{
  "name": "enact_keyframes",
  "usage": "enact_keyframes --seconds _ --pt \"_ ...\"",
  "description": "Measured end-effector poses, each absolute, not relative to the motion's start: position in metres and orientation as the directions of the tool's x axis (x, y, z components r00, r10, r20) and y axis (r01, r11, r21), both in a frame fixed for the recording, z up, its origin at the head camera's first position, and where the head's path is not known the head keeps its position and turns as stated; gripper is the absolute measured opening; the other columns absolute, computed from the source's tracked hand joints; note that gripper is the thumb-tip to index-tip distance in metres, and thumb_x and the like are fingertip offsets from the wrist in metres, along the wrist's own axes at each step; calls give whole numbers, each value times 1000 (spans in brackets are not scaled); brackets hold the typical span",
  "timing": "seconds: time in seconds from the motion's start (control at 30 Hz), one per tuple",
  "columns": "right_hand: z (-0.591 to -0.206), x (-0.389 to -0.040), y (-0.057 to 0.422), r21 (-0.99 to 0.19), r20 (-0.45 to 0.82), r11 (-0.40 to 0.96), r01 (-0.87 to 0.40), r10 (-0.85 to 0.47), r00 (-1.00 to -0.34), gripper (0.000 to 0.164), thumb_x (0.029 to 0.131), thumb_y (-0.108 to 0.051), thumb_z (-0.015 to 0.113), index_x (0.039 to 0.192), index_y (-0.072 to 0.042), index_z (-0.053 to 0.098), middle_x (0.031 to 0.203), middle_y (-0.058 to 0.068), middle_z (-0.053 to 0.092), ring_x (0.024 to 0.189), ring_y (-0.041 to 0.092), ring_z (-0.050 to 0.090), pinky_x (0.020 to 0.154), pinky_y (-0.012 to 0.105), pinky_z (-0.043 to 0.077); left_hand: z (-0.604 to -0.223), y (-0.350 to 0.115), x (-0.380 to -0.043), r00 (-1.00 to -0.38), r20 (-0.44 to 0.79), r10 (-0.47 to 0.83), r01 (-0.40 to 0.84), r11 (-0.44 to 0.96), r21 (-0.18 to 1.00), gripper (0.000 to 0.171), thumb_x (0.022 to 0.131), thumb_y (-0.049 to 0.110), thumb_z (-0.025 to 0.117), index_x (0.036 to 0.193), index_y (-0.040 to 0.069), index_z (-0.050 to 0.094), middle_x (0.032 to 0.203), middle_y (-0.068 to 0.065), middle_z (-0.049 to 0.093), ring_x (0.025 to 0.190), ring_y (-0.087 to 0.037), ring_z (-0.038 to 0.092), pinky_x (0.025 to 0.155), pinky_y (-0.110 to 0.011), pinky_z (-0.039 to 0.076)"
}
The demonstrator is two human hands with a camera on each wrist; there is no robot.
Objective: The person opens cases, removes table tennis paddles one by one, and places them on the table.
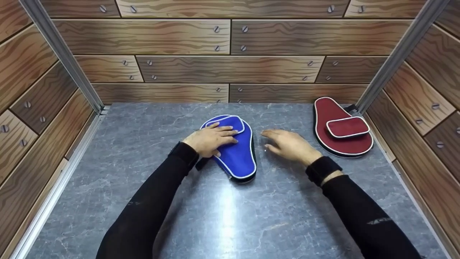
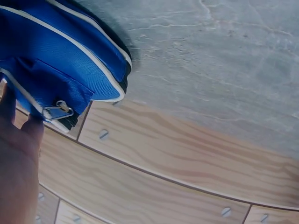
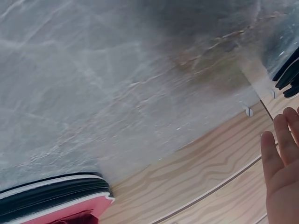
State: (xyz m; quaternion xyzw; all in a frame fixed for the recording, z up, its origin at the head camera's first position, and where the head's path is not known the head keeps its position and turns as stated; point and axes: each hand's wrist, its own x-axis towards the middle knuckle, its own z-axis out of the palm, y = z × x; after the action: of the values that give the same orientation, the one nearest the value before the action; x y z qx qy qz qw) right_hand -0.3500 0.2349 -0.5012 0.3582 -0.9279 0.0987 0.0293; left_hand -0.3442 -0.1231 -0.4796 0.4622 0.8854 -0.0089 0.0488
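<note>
A blue table tennis paddle case with white piping lies on the table, its narrow end toward me. My left hand rests on it with spread fingers, over the lower edge of its small pocket. In the left wrist view, a metal zipper pull shows on the blue case near the fingers. My right hand is held just right of the case, apart from it, fingers extended and holding nothing. The right wrist view shows the fingers of that hand at its right edge.
A red paddle case with a small pocket lies at the table's back right, beside the metal corner post. Wood-patterned panels wall the grey marbled table at the back and both sides.
</note>
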Motion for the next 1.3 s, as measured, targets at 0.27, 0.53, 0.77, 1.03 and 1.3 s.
enact_keyframes --seconds 0.27,0.53,0.77,1.03,1.3 --pt "-506 -352 243 -153 98 722 -675 -668 -737 57 114 -31 74 165 -5 66 167 20 70 154 44 69 128 64 57 -472 -118 -340 -554 -172 815 830 556 -41 81 102 7 82 177 20 52 194 -7 36 184 -31 29 151 -58 25" --pt "-506 -357 249 -135 58 710 -691 -691 -721 61 115 -34 73 168 -7 63 170 19 68 158 42 66 131 63 55 -458 -111 -328 -574 -165 802 811 584 20 64 115 41 73 175 24 57 192 -10 40 182 -31 35 150 -53 29" --pt "-507 -360 249 -148 58 695 -704 -704 -708 60 115 -32 73 168 -8 63 170 18 68 159 41 66 132 63 54 -451 -95 -315 -528 -188 828 841 541 21 87 108 68 74 180 26 50 192 -7 41 182 -29 34 151 -53 27" --pt "-510 -359 248 -150 49 692 -707 -708 -704 59 115 -33 72 168 -8 64 170 17 68 157 41 67 128 65 57 -448 -72 -301 -458 -227 859 887 459 -52 111 92 73 90 183 28 44 193 -5 39 182 -25 34 150 -54 30" --pt "-511 -360 247 -140 46 688 -712 -714 -698 58 116 -33 72 167 -7 64 170 16 68 158 40 67 128 64 57 -449 -57 -295 -398 -282 873 917 368 -157 112 91 68 93 184 33 41 193 0 40 183 -23 33 150 -52 32"
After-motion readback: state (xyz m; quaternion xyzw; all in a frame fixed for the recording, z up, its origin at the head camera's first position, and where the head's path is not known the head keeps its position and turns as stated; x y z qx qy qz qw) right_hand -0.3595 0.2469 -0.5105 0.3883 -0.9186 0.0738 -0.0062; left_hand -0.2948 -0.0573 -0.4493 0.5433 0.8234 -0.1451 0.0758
